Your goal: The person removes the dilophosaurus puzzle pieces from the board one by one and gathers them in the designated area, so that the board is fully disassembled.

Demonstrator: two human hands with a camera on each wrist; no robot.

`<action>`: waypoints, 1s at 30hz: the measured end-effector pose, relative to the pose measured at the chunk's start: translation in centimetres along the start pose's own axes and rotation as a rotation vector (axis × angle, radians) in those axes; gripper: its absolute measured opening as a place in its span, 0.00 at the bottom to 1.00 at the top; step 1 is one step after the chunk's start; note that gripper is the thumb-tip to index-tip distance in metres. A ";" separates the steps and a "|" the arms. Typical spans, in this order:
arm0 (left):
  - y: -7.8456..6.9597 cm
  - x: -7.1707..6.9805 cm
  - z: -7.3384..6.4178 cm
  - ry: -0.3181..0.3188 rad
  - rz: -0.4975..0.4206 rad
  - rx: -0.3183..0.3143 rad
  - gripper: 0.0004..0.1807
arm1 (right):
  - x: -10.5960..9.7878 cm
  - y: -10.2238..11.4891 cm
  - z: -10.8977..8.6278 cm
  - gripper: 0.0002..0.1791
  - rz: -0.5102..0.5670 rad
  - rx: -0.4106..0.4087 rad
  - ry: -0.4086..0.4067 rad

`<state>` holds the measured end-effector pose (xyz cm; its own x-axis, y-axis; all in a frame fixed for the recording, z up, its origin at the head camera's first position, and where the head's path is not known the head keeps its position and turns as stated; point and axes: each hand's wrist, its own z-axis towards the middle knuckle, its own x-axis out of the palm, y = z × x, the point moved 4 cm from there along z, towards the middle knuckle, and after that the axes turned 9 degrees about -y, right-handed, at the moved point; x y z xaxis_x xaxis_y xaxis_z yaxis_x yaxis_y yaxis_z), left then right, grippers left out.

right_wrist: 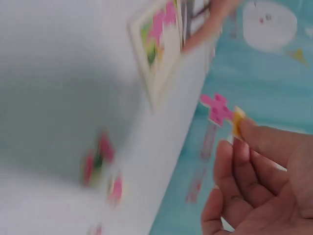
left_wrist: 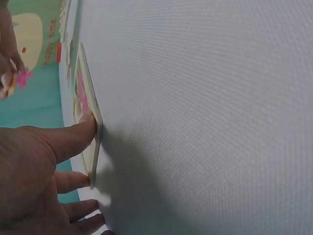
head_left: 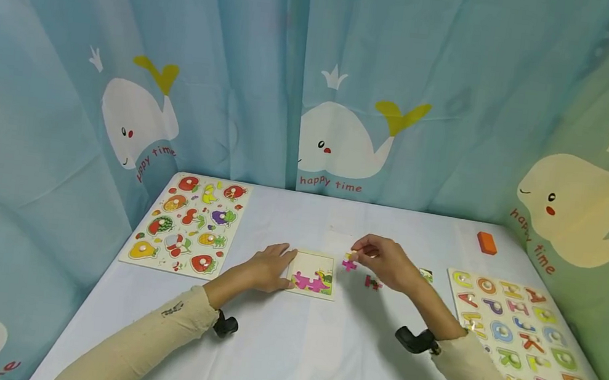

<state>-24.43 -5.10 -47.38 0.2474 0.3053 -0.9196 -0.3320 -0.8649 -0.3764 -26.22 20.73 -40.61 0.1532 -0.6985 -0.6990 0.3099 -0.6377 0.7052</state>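
A small square wooden puzzle board (head_left: 313,261) lies mid-table, with several pink and green pieces fitted along its near and right parts. My left hand (head_left: 268,268) rests at its left side; in the left wrist view the thumb (left_wrist: 73,139) presses the board's edge and the other fingers are spread. To the right of the board, my right hand (head_left: 386,263) pinches a pink and yellow jigsaw piece (right_wrist: 217,108) between thumb and fingers, raised off the table. Below that hand lie loose pink and green pieces (head_left: 373,283).
Another loose green piece (head_left: 426,275) lies beyond the right wrist. A fruit peg board (head_left: 183,227) is at the left, a letter board (head_left: 529,356) at the right. An orange block (head_left: 487,243) sits at the back right. Whale-print curtains (head_left: 259,86) surround the table.
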 end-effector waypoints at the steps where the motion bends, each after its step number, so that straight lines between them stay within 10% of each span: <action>1: 0.0 0.0 0.0 0.000 0.001 0.000 0.45 | -0.9 -0.6 -0.1 0.06 0.001 0.006 0.014; 13: 0.1 -0.3 -0.1 0.005 -0.010 -0.019 0.44 | -6.1 -8.7 -3.0 0.09 0.037 0.181 0.267; 30: -0.1 0.0 0.0 0.007 -0.028 -0.033 0.44 | -4.4 -10.7 -3.6 0.05 -0.222 0.105 0.108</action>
<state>-24.44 -4.97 -47.30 0.2628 0.3263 -0.9080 -0.2947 -0.8690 -0.3975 -26.80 31.78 -45.51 0.1937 -0.5024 -0.8427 0.2486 -0.8058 0.5375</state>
